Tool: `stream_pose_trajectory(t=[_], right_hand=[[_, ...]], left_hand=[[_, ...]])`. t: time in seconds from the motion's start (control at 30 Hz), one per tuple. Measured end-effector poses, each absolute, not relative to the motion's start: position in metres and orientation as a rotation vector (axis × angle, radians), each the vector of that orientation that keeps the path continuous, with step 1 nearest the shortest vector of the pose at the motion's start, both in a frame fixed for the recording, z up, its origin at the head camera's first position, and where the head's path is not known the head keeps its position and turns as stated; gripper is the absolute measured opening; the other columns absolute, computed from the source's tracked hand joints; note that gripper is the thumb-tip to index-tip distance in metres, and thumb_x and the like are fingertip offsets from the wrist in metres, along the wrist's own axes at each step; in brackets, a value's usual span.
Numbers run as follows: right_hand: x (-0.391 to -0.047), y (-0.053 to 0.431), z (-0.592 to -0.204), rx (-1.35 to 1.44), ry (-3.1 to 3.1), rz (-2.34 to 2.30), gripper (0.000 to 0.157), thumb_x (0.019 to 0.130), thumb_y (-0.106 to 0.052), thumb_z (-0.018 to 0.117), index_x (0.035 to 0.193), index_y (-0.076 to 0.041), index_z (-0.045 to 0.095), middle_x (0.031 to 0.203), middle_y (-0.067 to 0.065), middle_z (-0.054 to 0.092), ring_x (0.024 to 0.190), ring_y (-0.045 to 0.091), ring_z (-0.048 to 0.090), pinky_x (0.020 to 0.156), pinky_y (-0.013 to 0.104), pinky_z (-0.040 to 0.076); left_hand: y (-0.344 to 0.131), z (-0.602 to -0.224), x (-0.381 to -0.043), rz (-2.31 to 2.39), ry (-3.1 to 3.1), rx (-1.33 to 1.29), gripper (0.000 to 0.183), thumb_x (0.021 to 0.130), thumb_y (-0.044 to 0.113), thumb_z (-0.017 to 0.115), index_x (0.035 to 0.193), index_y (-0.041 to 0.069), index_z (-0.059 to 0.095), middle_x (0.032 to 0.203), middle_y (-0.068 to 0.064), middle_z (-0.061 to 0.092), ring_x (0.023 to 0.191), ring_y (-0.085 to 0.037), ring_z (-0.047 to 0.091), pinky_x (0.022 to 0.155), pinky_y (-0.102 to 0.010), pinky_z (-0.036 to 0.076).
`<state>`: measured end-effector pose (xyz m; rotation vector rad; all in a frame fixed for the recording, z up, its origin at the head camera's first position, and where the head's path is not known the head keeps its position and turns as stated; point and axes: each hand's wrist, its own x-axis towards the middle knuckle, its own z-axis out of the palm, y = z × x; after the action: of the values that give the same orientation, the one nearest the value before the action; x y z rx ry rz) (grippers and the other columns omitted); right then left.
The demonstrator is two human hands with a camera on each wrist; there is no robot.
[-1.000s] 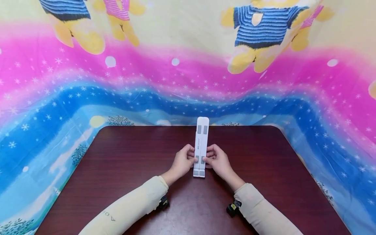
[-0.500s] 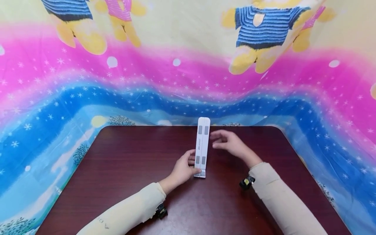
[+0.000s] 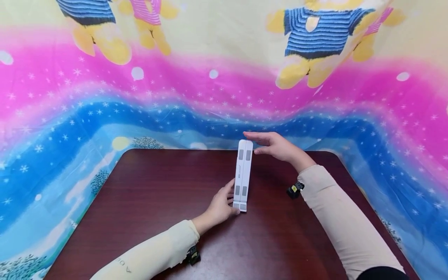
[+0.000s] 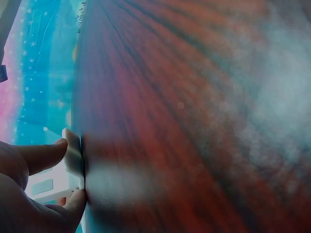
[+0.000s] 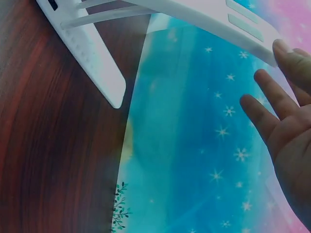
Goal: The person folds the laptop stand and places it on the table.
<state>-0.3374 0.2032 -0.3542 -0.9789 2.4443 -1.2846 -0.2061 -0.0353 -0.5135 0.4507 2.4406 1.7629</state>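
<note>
A white folding laptop stand [image 3: 243, 171] with grey pads stands raised on the table, its two arms close together. My left hand [image 3: 219, 206] holds its low near end; in the left wrist view the thumb and a finger lie around the front lip [image 4: 74, 158]. Up at the raised far end, my right hand [image 3: 281, 148] has its fingers stretched over the top and the thumb beside the right edge. Seen from the right wrist, the thumb lies at the tip of the upper arm [image 5: 209, 22], and the base [image 5: 92, 58] sits on the wood below.
The dark red wooden table [image 3: 168, 175] has rounded far corners. Behind and beside it hangs a patterned cloth [image 3: 196, 93] with bears and snowflakes. A small black device [image 3: 295, 189] is worn at the right cuff, another [image 3: 193, 255] at the left.
My right hand has left the stand's lower right side and moved up to its raised top end. The left hand has slid slightly down toward the front lip.
</note>
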Motion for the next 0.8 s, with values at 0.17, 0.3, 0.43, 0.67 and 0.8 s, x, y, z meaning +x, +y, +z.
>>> stream_pose_trajectory(t=[0.17, 0.3, 0.43, 0.67, 0.8], right_hand=[[-0.34, 0.196, -0.357, -0.904, 2.618, -1.106, 0.064, 0.092, -0.009, 0.076, 0.148, -0.034, 0.056, 0.152, -0.002, 0.054, 0.141, 0.026, 0.049, 0.106, 0.05, 0.05], [-0.339, 0.195, -0.359, -0.869, 2.697, -1.056, 0.065, 0.09, -0.011, 0.079, 0.145, -0.039, 0.058, 0.148, 0.0, 0.058, 0.137, 0.024, 0.053, 0.098, 0.046, 0.055], [-0.34, 0.199, -0.362, -0.84, 2.723, -1.085, 0.063, 0.088, -0.013, 0.081, 0.141, -0.039, 0.062, 0.142, 0.002, 0.064, 0.133, 0.025, 0.057, 0.096, 0.045, 0.056], [-0.334, 0.211, -0.364, -0.738, 2.743, -1.107, 0.059, 0.087, -0.024, 0.083, 0.137, -0.048, 0.062, 0.14, 0.002, 0.065, 0.128, 0.024, 0.059, 0.087, 0.04, 0.056], [-0.327, 0.222, -0.366, -0.717, 2.799, -1.122, 0.058, 0.084, -0.027, 0.086, 0.135, -0.044, 0.065, 0.136, 0.0, 0.067, 0.128, 0.024, 0.06, 0.088, 0.042, 0.055]], left_hand=[[-0.037, -0.514, -0.208, 1.698, 2.482, 0.461, 0.116, 0.067, -0.018, 0.084, 0.163, 0.014, 0.028, 0.137, -0.021, 0.053, 0.121, -0.033, 0.062, 0.095, -0.032, 0.057], [-0.041, -0.513, -0.211, 1.625, 2.505, 0.523, 0.113, 0.07, -0.015, 0.085, 0.162, 0.01, 0.025, 0.136, -0.021, 0.054, 0.12, -0.032, 0.063, 0.094, -0.03, 0.057], [-0.047, -0.511, -0.217, 1.5, 2.521, 0.621, 0.11, 0.074, -0.011, 0.085, 0.163, 0.007, 0.022, 0.135, -0.021, 0.055, 0.117, -0.031, 0.066, 0.092, -0.028, 0.058], [-0.059, -0.509, -0.235, 1.374, 2.401, 0.744, 0.111, 0.077, -0.009, 0.084, 0.164, 0.01, 0.018, 0.144, -0.021, 0.048, 0.117, -0.03, 0.068, 0.089, -0.025, 0.058], [-0.066, -0.508, -0.247, 1.309, 2.313, 0.856, 0.109, 0.08, -0.008, 0.082, 0.165, 0.015, 0.017, 0.151, -0.019, 0.043, 0.12, -0.03, 0.066, 0.09, -0.025, 0.058]])
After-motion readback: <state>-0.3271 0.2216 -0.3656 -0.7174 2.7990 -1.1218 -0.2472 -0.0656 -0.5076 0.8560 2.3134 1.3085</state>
